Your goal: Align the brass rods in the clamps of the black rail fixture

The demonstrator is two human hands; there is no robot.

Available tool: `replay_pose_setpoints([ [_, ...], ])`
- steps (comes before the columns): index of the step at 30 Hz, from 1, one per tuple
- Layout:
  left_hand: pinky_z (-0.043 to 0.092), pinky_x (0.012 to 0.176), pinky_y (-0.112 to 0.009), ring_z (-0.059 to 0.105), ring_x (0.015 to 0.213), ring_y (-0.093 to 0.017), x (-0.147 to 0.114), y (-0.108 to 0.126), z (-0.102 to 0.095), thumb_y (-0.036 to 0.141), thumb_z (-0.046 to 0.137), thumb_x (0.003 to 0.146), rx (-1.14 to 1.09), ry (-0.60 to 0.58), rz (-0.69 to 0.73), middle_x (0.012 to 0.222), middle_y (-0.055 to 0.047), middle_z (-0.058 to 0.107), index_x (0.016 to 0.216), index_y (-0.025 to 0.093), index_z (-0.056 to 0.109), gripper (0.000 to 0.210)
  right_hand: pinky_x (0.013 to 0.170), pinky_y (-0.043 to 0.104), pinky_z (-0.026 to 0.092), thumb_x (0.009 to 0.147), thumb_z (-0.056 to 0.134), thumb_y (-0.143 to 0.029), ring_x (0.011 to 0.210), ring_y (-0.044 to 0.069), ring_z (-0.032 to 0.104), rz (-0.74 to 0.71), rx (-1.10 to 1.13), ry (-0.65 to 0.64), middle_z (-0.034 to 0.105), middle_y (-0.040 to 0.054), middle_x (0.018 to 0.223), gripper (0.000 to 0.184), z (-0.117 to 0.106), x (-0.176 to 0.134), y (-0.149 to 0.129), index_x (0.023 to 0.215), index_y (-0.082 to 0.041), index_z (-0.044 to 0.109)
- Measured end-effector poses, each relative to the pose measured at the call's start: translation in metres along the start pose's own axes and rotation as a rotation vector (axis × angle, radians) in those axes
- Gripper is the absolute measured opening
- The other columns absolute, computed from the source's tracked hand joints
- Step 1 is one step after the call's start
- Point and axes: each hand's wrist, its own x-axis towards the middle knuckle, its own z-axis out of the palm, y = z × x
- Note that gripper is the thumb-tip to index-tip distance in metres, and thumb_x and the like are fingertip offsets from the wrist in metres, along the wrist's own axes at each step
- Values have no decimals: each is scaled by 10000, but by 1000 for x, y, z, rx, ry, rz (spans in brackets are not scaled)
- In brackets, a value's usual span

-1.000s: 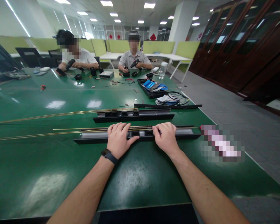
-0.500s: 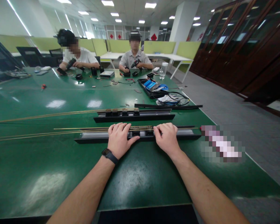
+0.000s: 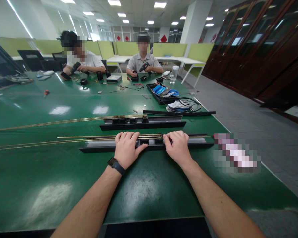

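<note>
A long black channel (image 3: 201,145) with a pale inner strip lies crosswise in front of me. My left hand (image 3: 126,149), a dark watch on its wrist, is closed over the channel left of its middle, fingers on the far side and thumb nearer me. Thin brass-coloured rods (image 3: 89,136) run along the channel and out past its left end. Between my hands a small black block (image 3: 144,141) sits inside the channel. My right hand (image 3: 178,145) is closed with curled fingers at the channel, by the rods' right part; what its fingertips pinch is hidden.
Behind lies a second black channel (image 3: 144,125) with black blocks and rods. Farther back are a thin black strip (image 3: 178,113) and a black tray (image 3: 161,98) with blue items, gloves and cable. Two people with power drills sit across the green table (image 3: 72,185). A blurred patch covers something at right.
</note>
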Motion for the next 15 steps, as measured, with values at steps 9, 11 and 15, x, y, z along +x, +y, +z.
replay_pose_setpoints([
  [9, 351, 1046, -504, 626, 1118, -302, 2, -1, 0, 494, 652, 963, 26, -37, -13, 1153, -81, 741, 1194, 251, 672, 336, 894, 396, 303, 1007, 554, -354, 909, 216, 544, -4, 11, 2, 676, 24, 783, 294, 1, 0, 2, 756, -222, 629],
  [11, 351, 1038, -499, 626, 1116, -301, 2, -1, 0, 496, 655, 961, 31, -38, -18, 1151, -74, 743, 1184, 249, 673, 334, 898, 397, 303, 1008, 553, -356, 910, 216, 545, -3, 13, -6, 675, 22, 783, 294, 1, 0, 2, 758, -222, 629],
  [15, 348, 1026, -496, 630, 1113, -294, 2, -1, 1, 490, 659, 961, 27, -41, -22, 1150, -69, 746, 1176, 251, 673, 322, 898, 397, 301, 1010, 548, -358, 908, 213, 543, 4, 20, -15, 673, 20, 782, 300, 0, 0, 1, 752, -222, 623],
])
